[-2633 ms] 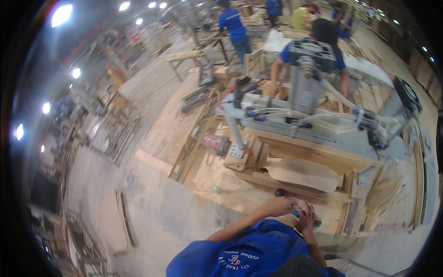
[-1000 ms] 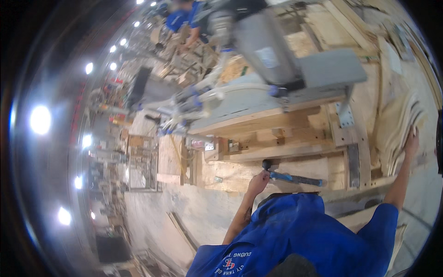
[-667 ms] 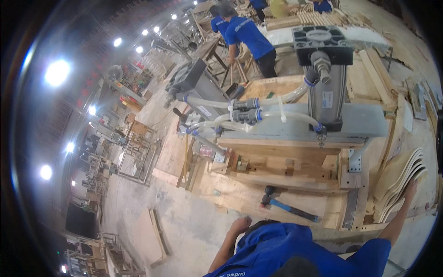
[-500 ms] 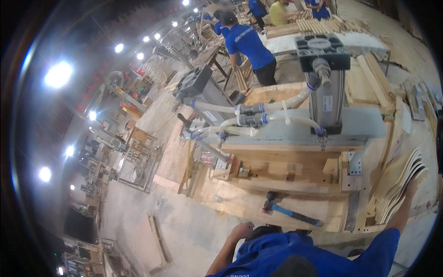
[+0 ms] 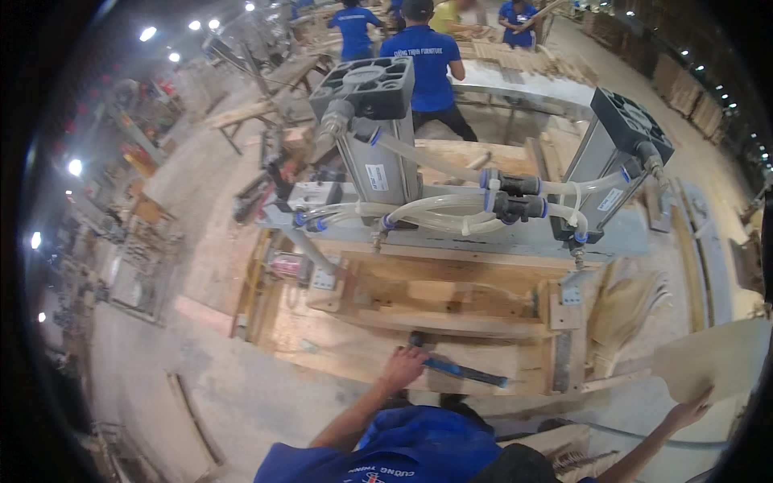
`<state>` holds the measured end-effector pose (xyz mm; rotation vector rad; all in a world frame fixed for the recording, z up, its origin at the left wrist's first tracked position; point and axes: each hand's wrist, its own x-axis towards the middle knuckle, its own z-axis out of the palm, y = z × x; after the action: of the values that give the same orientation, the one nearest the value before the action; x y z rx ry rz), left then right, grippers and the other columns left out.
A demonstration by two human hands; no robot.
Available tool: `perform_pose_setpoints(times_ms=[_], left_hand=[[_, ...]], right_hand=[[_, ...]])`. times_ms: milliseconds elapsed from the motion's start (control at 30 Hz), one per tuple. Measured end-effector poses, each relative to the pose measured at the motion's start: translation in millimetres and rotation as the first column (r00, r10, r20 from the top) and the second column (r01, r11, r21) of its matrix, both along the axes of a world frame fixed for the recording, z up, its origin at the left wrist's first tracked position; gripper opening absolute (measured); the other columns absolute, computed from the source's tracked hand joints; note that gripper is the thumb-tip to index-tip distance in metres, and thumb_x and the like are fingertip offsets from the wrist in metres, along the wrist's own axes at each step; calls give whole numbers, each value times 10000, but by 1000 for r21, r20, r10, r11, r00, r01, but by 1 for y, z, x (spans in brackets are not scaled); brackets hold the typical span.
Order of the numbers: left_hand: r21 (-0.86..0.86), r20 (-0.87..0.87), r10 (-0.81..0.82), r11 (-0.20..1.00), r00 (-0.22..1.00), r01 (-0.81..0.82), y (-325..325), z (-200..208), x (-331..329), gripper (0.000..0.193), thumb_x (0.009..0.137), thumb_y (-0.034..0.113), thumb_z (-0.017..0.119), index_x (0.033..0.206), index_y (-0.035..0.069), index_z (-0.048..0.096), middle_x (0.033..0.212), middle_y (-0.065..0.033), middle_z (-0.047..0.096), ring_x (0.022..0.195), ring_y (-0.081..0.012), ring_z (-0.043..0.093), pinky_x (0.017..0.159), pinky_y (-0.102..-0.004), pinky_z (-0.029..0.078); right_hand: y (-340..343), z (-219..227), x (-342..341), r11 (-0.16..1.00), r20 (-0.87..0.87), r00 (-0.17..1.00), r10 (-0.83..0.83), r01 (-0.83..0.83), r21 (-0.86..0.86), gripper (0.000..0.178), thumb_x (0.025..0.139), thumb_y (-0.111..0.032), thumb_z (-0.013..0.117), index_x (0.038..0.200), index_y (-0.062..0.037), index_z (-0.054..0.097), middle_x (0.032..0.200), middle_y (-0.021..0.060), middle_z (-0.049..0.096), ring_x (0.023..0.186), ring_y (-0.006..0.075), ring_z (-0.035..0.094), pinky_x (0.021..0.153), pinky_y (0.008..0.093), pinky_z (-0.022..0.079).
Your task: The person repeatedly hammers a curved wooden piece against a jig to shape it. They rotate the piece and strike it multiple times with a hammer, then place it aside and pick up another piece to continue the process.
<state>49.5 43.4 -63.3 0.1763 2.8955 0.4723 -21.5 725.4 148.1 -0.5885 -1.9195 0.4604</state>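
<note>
A: Left hand (image 5: 403,368) is on the hammer (image 5: 459,369), fingers curled at its head, near the counter's (image 5: 354,350) front edge.

B: Right hand (image 5: 691,410) grips the curved plywood panel (image 5: 717,358) out past the right edge; the press jig (image 5: 451,298) isn't loaded yet.

1. 2 pneumatic cylinders (image 5: 377,129), up beyond left-hand fingers.
2. 1 hammer (image 5: 459,369), by those fingers.
3. 1 curved plywood panel (image 5: 717,358), at right fingertips.
4. 4 co-workers (image 5: 429,60), far back.
</note>
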Motion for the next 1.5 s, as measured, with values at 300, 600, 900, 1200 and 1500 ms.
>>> perform_pose_setpoints(times_ms=[300,600,900,1200,1500], left_hand=[[-32,-177,-285,958,942,284,-33,-14,-22,367,774,368,754,1055,140,694,1111,-39,575,1118,-252,509,922,-425,441],[-180,-217,-286,952,934,249,-24,-10,-13,388,753,368,764,1020,96,691,1117,-57,575,1100,-261,508,906,-416,433],[-40,-335,-141,990,932,135,-28,-4,3,285,787,321,738,975,113,687,1051,-44,608,1083,-246,533,889,-409,435],[123,-248,17,992,969,14,-73,-10,26,249,821,175,664,1040,60,685,1069,-147,655,1047,-347,612,871,-486,494],[596,67,523,662,850,-455,-88,-16,51,354,899,227,608,1168,5,664,1062,-257,699,1051,-408,672,851,-440,536]], right_hand=[[-168,61,139,199,-749,524,406,-850,-487,436,973,-242,543,1345,-16,534,1308,173,588,1174,309,597,883,467,553],[-355,36,129,-260,-878,346,330,-861,-437,451,961,-258,551,1363,-64,486,1223,130,636,879,209,647,674,321,537],[-413,7,129,-291,-567,535,627,-514,-807,584,906,-378,536,1363,-18,478,1096,157,682,746,283,663,600,407,560],[-421,-22,120,-483,-448,537,715,-84,-872,589,842,-449,534,1297,-78,561,1078,124,678,818,276,652,578,412,486],[-453,-73,78,-798,-515,647,563,265,-541,471,961,-338,496,1296,-8,511,1170,136,624,989,279,611,708,362,487]])
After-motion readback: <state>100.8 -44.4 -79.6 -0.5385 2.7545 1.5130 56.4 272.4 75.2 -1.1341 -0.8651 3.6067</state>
